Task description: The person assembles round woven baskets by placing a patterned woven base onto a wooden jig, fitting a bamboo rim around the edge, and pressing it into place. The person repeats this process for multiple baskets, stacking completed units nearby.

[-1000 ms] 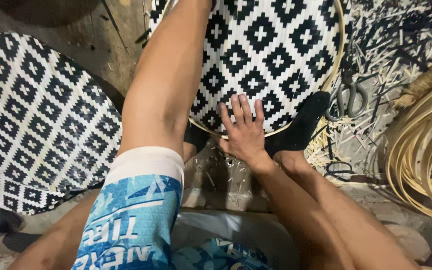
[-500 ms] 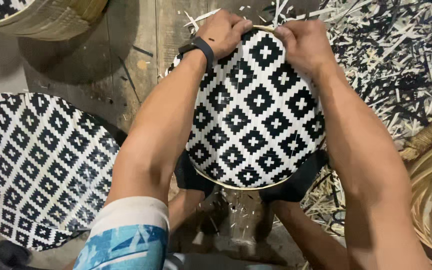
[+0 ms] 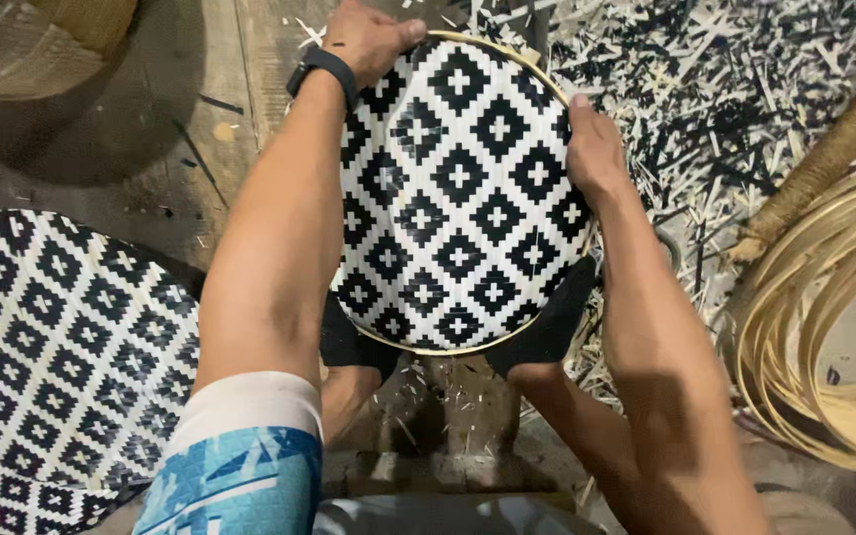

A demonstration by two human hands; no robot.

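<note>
A round woven tray [image 3: 458,198] with a black-and-white diamond pattern and a thin bamboo rim lies in front of me, its near edge resting on my two dark-socked feet [image 3: 547,332]. My left hand [image 3: 364,35], with a black band on the wrist, grips the tray's far-left rim. On the right edge, my right hand [image 3: 591,149] presses against the rim with the thumb pointing up.
A second woven mat [image 3: 52,367] of the same pattern lies at the lower left. Coiled bamboo hoops [image 3: 824,327] lie at the right. Cut strips and shavings [image 3: 705,79] litter the floor at the upper right. A woven basket [image 3: 32,40] stands at the upper left.
A second ago only my right hand lay flat on the tray's near edge. Both hands then reached to the far rim; now the right hand has slid down the right edge.
</note>
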